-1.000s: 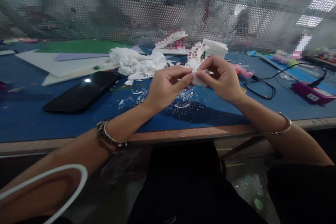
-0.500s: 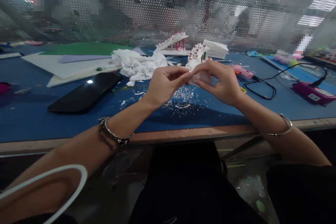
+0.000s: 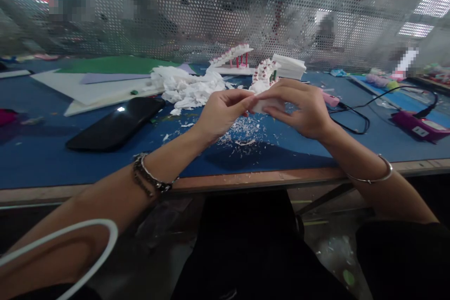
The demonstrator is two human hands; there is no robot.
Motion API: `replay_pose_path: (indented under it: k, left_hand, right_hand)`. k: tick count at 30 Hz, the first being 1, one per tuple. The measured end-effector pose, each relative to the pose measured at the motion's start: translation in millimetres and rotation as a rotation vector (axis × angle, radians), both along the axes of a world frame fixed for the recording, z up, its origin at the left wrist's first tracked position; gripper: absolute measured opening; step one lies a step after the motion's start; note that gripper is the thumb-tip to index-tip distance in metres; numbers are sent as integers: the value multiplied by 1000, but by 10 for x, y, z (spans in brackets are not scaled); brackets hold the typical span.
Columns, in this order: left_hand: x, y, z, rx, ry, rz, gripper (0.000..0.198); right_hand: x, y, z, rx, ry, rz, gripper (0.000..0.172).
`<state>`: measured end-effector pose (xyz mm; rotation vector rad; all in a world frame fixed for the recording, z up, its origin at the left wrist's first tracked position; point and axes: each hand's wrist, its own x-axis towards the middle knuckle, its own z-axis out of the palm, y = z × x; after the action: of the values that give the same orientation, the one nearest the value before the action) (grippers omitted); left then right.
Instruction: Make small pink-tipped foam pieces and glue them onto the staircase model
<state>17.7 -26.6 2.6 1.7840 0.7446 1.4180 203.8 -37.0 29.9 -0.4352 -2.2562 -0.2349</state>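
Observation:
Between my two hands is a small white piece, sheet-like and partly hidden by the fingers; I cannot make out its exact kind. My left hand pinches its left end between thumb and forefinger. My right hand grips it from the right, fingers on top and thumb below. Beneath the hands, small white shavings lie scattered on the blue table mat. Just behind the hands stands a white curved model staircase with dark red spots.
Crumpled white paper and a black phone lie to the left, near white and green sheets. At the back stands a model stair on red posts. A pink tool and a purple power block with a black cable are at right.
My right hand has shifted slightly right, its fingers now reaching further over the white piece. My left hand stays nearly in place, still pinching.

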Motion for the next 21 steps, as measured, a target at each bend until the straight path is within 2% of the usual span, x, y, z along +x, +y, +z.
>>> replay_pose_path:
  k: [5, 11, 17, 21]
  left_hand:
    - [-7, 5, 2, 10, 35, -39, 22]
    - [-1, -22, 20, 40, 82, -21, 19]
    - [6, -32, 17, 104, 122, 34, 22]
    - [12, -35, 13, 145, 84, 4, 20]
  right_hand:
    - [-11, 8, -16, 50, 25, -19, 16]
    - [-10, 27, -50, 135, 47, -11, 13]
    - [-13, 6, -47, 56, 82, -33, 10]
    - [-19, 4, -32, -1, 131, -47, 9]
